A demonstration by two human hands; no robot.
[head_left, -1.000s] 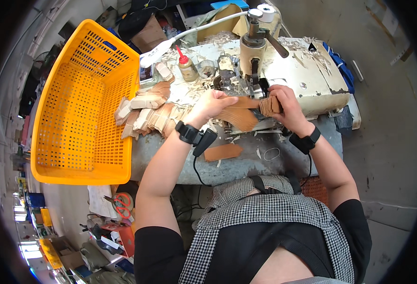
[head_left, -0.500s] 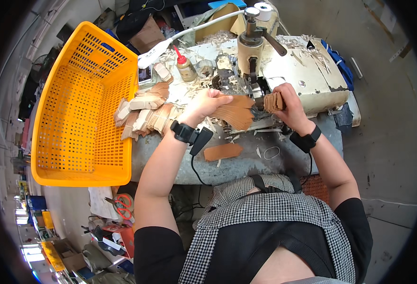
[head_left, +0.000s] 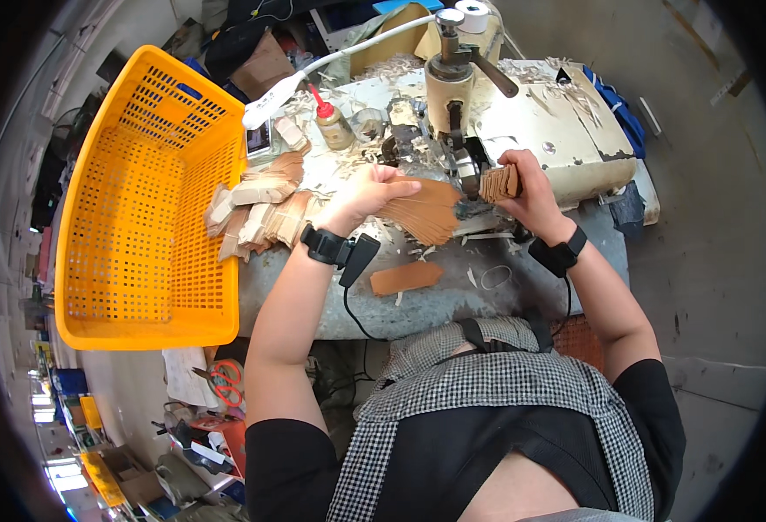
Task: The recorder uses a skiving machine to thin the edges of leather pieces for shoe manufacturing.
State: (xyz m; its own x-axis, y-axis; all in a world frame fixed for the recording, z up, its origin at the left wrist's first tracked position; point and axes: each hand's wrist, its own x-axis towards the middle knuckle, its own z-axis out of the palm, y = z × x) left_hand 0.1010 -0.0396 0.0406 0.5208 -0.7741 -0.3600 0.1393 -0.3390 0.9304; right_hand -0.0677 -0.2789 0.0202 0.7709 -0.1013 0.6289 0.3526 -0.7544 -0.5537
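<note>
My left hand (head_left: 371, 193) pinches one end of a fanned stack of brown leather pieces (head_left: 425, 211), thumb on top. The fan's free end spreads right, toward the foot of a cream machine (head_left: 449, 97) with a lever. On the other side of that machine head, my right hand (head_left: 531, 193) is closed around a thick bundle of brown leather pieces (head_left: 499, 184), their edges turned up. A single leather strip (head_left: 406, 278) lies on the grey table in front of the fan. Several bundled pieces (head_left: 266, 213) with pale edges are heaped left of my left hand.
A large yellow basket (head_left: 148, 337) stands at the left. A glue-like bottle with a red tip (head_left: 334, 129) and a white lamp arm (head_left: 272, 103) are behind the work. Pale shavings litter the machine bed. A rubber band (head_left: 496, 277) lies near the front; orange-handled scissors (head_left: 229, 383) are lower left.
The view has shifted slightly, so the scene sits a little farther left. Both hands keep their hold; the bundle in my right hand is tilted a bit differently.
</note>
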